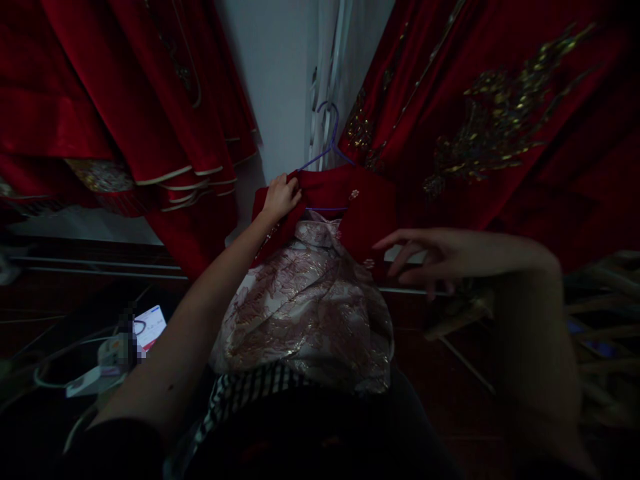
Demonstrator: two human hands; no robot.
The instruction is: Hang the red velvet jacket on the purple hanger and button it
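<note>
The red jacket (370, 217) is already on the purple hanger (333, 139), its front parted, unfastened above brocade fabric (310, 300). The left hand (283, 198) grips 1 shoulder; the right hand (445, 257), loosely spread, appears unladen, contact unclear. Red drapery (200, 127) crowds both sides; a lit screen (153, 327) lies beyond the left forearm.

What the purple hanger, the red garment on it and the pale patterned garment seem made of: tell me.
Purple hanger: probably smooth plastic or coated wire, from its slim, even bar. Red garment: cloth, mostly matte, going by its dull surface; fibre unclear in this dim light. Pale patterned garment: likely brocade-like fabric, partly shiny; it creases and its motifs glint metallically.
</note>
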